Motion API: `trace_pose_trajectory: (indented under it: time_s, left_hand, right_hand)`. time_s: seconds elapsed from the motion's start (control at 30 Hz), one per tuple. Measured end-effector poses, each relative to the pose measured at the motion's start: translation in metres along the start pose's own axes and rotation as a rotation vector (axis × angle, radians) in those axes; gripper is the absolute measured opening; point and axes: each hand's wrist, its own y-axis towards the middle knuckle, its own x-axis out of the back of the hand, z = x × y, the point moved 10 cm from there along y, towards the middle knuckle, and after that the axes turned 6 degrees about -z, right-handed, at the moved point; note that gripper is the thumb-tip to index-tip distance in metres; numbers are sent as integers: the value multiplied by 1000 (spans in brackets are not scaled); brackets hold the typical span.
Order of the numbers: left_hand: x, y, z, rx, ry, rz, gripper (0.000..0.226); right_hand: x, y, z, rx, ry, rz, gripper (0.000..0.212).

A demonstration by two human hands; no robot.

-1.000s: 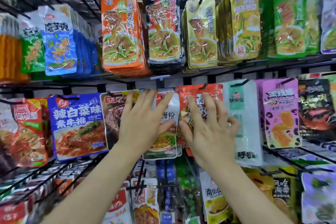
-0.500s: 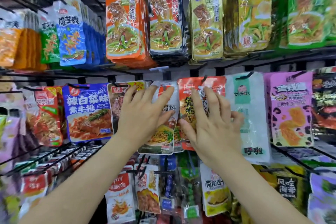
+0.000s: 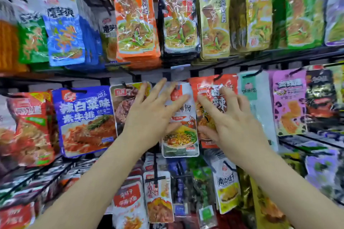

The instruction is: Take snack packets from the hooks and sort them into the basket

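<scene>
So, in the middle row of the rack (image 3: pixel 242 64), a blue packet (image 3: pixel 85 119) hangs on its hook (image 3: pixel 76 90) at the left. Next over, the left hand (image 3: pixel 152 117) lies flat, fingers straight and spread, across a brown packet (image 3: pixel 122 106) and the white packet (image 3: pixel 181 141), thumb on the white one's front. Just beside it, the right hand (image 3: pixel 236 122) rests open on the red packet (image 3: pixel 208 83), fingers loosely bent, not pinching it. A pink packet (image 3: pixel 289 102) hangs further right.
</scene>
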Motion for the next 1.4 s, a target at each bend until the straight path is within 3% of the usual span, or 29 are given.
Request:
trace_pose_trajectory:
  time_s: [0.27, 0.43, 0.63, 0.73, 0.93, 1.13, 1.27, 1.4]
  left_hand:
    - [-4, -4, 23, 46, -84, -71, 78]
    - [15, -13, 30, 107, -325, -176, 62]
    - [67, -44, 9, 155, -675, -445, 26]
    - [89, -59, -20, 124, -842, -456, 25]
    - [139, -92, -101, -15, -1109, -351, 30]
    - [188, -150, -219, -296, -1370, -131, 29]
    - [230, -214, -313, -473, -1512, 76, 31]
    - [268, -287, -401, -488, -1808, 422, 27]
  right_hand:
    - [3, 0, 13, -163, -182, 149, 76]
    - [32, -13, 24, -190, -170, 116, 63]
    - [80, -36, 33, -213, -77, 44, 48]
    - [103, -58, 30, -255, -39, 80, 50]
    - [163, -129, 22, -356, -102, 257, 46]
    - [250, -255, 14, -624, -277, 630, 32]
    - [331, -387, 13, -913, -378, 784, 20]
    - [430, -542, 33, -1286, -485, 849, 27]
